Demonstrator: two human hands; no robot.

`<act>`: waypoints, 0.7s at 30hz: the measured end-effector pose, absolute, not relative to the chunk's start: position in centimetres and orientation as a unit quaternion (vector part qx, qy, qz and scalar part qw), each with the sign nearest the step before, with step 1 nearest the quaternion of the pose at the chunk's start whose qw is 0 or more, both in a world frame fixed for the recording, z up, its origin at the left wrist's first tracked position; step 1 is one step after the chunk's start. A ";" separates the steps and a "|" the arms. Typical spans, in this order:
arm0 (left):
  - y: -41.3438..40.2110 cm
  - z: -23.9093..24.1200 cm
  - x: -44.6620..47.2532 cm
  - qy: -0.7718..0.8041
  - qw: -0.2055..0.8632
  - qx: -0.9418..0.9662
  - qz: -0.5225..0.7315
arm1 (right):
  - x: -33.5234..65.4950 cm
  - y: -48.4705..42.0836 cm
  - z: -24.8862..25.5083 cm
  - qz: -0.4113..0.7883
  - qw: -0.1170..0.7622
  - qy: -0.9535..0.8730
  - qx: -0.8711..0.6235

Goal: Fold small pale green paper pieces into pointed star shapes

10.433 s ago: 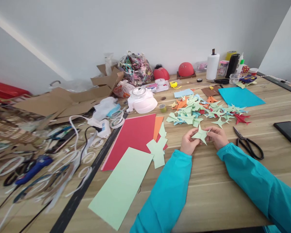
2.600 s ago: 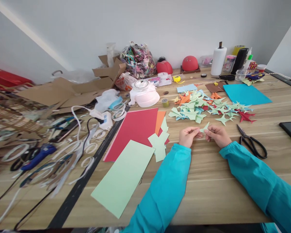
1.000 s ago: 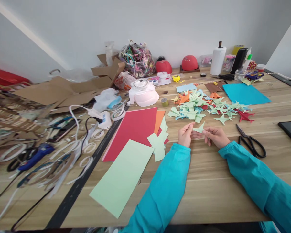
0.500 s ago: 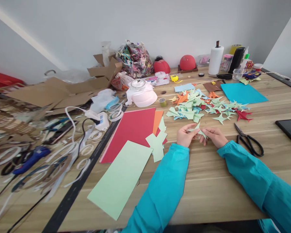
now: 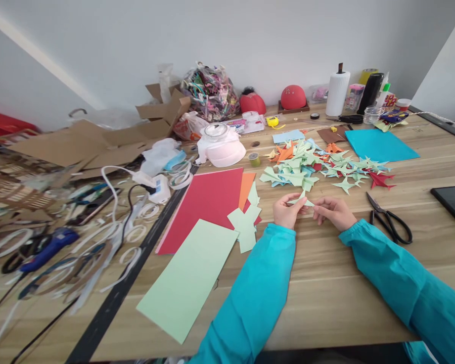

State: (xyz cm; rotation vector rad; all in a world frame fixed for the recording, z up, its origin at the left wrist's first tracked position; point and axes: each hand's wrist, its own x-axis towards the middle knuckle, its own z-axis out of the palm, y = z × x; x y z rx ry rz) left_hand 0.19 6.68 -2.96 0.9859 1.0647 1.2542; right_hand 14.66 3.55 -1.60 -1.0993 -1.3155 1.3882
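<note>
Both my hands pinch a small light-green folded paper piece (image 5: 302, 200) just above the wooden table (image 5: 337, 283). My left hand (image 5: 285, 211) grips its left end with curled fingers. My right hand (image 5: 333, 212) holds its right end between thumb and fingers. Both arms wear teal sleeves. Just beyond the hands lies a pile of folded paper shapes (image 5: 318, 167) in green, orange, blue and red.
Black scissors (image 5: 389, 224) lie right of my right hand, a black phone (image 5: 453, 199) further right. Red (image 5: 208, 202), orange and light-green sheets (image 5: 187, 283) lie to the left. A blue sheet (image 5: 379, 145), a paper-towel roll (image 5: 336, 93), cardboard, tape rolls and cables crowd the back and left.
The green piece has been turned and refolded between my fingers and is now narrower than before. My hands have stayed in the same spot in front of the pile.
</note>
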 end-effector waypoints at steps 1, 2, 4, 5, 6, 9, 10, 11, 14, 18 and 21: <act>6.7 -2.9 0.2 0.458 0.574 0.415 0.537 | 14.6 3.5 -1.6 0.553 0.455 -0.533 -0.450; 6.7 -2.9 0.2 0.458 0.576 0.411 0.538 | 14.6 3.5 -1.7 0.547 0.457 -0.536 -0.453; 6.7 -2.8 0.2 0.451 0.584 0.402 0.542 | 14.6 3.6 -1.9 0.544 0.456 -0.540 -0.452; 6.7 -2.7 0.2 0.445 0.589 0.398 0.545 | 14.6 3.6 -2.0 0.545 0.455 -0.541 -0.451; 6.7 -2.7 0.2 0.437 0.594 0.397 0.546 | 14.6 3.6 -2.1 0.547 0.456 -0.540 -0.449; 6.5 -2.6 0.2 0.414 0.608 0.413 0.537 | 14.6 3.6 -2.2 0.544 0.465 -0.538 -0.445; 6.5 -2.5 0.2 0.411 0.609 0.420 0.533 | 14.6 3.6 -2.1 0.544 0.468 -0.537 -0.443; 6.4 -2.5 0.2 0.412 0.608 0.424 0.530 | 14.6 3.6 -2.1 0.546 0.469 -0.536 -0.441; 6.4 -2.4 0.1 0.425 0.608 0.415 0.527 | 14.6 3.6 -1.9 0.558 0.468 -0.528 -0.437; 6.5 -2.3 0.1 0.426 0.610 0.411 0.526 | 14.7 3.6 -1.9 0.556 0.460 -0.537 -0.437; 6.6 -2.4 0.1 0.427 0.605 0.414 0.529 | 14.7 3.6 -1.9 0.539 0.455 -0.550 -0.447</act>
